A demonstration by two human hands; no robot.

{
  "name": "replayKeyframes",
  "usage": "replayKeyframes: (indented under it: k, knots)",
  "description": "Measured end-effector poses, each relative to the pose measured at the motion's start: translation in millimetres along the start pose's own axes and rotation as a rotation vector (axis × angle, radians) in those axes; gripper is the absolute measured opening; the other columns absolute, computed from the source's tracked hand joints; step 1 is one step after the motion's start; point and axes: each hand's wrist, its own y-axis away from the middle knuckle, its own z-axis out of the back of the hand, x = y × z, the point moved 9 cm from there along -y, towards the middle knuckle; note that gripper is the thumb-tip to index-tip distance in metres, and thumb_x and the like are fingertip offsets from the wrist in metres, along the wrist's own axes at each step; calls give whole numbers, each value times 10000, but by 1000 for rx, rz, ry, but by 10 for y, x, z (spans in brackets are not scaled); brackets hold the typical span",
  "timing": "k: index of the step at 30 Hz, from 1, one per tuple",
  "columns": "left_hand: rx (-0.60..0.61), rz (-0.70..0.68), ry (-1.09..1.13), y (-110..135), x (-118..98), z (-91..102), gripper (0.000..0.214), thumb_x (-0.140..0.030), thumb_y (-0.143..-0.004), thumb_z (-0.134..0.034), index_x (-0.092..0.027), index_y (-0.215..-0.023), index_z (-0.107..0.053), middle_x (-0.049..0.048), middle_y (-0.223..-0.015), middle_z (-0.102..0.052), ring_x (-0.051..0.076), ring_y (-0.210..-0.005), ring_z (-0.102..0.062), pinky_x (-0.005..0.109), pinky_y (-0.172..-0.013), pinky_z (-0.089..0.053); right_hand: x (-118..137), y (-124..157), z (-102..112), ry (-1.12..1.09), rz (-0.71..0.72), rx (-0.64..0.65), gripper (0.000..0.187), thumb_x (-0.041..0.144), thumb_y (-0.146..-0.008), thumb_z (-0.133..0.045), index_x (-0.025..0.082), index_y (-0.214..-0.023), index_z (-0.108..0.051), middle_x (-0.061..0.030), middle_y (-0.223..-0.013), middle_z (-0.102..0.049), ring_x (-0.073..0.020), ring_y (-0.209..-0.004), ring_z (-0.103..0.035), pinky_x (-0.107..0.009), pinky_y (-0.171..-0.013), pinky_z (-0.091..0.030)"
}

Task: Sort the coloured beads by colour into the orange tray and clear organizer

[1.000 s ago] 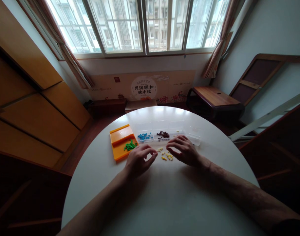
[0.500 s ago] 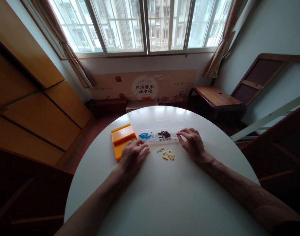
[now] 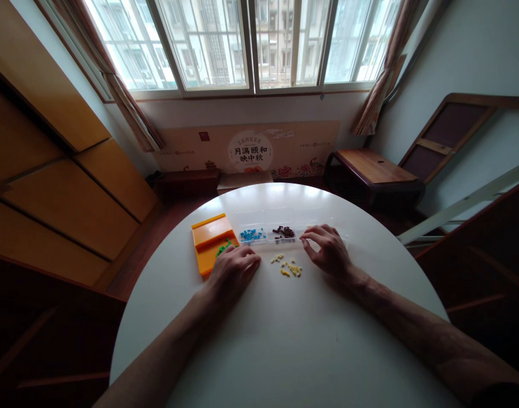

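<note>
My left hand [image 3: 234,271] lies palm down on the white round table [image 3: 285,345], fingers stretched flat and empty. It rests beside the orange tray [image 3: 208,233] and touches the green pieces [image 3: 222,247] in it. My right hand [image 3: 331,250] hovers with loosely bent fingers at the near edge of the clear compartment box [image 3: 266,240]; nothing shows in it. The box holds blue pieces [image 3: 251,234] and dark brown pieces [image 3: 284,231]. Several small yellow pieces [image 3: 289,267] lie loose on the table between my hands.
The table's far edge lies just beyond the box. Behind it are a low dark wooden table [image 3: 372,167], a printed board under the window [image 3: 251,152] and wooden cabinets [image 3: 59,187] at the left.
My right hand went from the yellow pieces up to the box's right end, then drew back a little toward them. My left hand moved left to the orange tray and flattened.
</note>
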Motion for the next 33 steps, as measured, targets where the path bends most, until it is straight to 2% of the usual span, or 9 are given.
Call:
replayKeyframes:
  k: [7,14,18,21,24,28,33]
  knots:
    - [21,-59,-94,0,-14,58,129,-235,-981,-648,-226,-958,-774,57,-986,-775,214,-819,-673,378,-815,-438,51,-6,31,-30,30,-8,139,233,-1047,-645,247,-1017,-780,-54,-1078,-799,-263,-1014,-683,-447,-966,-505]
    - [53,-89,-81,15,66,69,201,-204,-1043,-591,-225,-925,-753,36,-960,-780,187,-779,-652,352,-791,-416,68,4,26,-54,52,6,126,204,-1028,-657,249,-1017,-774,-48,-1079,-796,-252,-1003,-679,-438,-972,-506]
    - [10,-52,-30,19,82,74,180,-210,-1058,-606,-225,-955,-753,35,-965,-785,186,-808,-675,333,-790,-426,131,3,22,-80,114,17,117,189,-1024,-663,245,-1021,-767,-51,-1074,-794,-251,-1014,-679,-443,-987,-505]
    - [-66,0,75,3,33,100,169,-241,-1071,-629,-229,-966,-760,29,-975,-789,170,-819,-694,316,-805,-445,275,17,30,-125,226,41,96,200,-1026,-677,238,-1065,-756,-61,-1090,-795,-253,-1023,-683,-446,-981,-511]
    - [-109,86,248,-20,-65,86,138,-275,-1056,-678,-238,-967,-776,8,-919,-768,131,-692,-627,301,-779,-470,511,62,27,-200,385,104,156,257,-1017,-738,230,-1170,-737,-65,-1120,-798,-248,-1026,-692,-435,-975,-528]
    - [-85,151,502,-54,-251,-13,119,-313,-1030,-728,-226,-976,-789,20,-887,-743,134,-712,-630,279,-729,-497,789,123,58,-260,551,123,248,342,-982,-823,224,-1171,-715,-49,-1068,-805,-224,-957,-706,-414,-967,-547]
    - [-59,154,652,-106,-358,-100,145,-329,-999,-772,-205,-928,-801,34,-852,-735,132,-698,-621,267,-691,-513,902,139,80,-260,624,94,177,322,-1014,-798,211,-1112,-700,-41,-1015,-805,-204,-909,-713,-392,-955,-555]
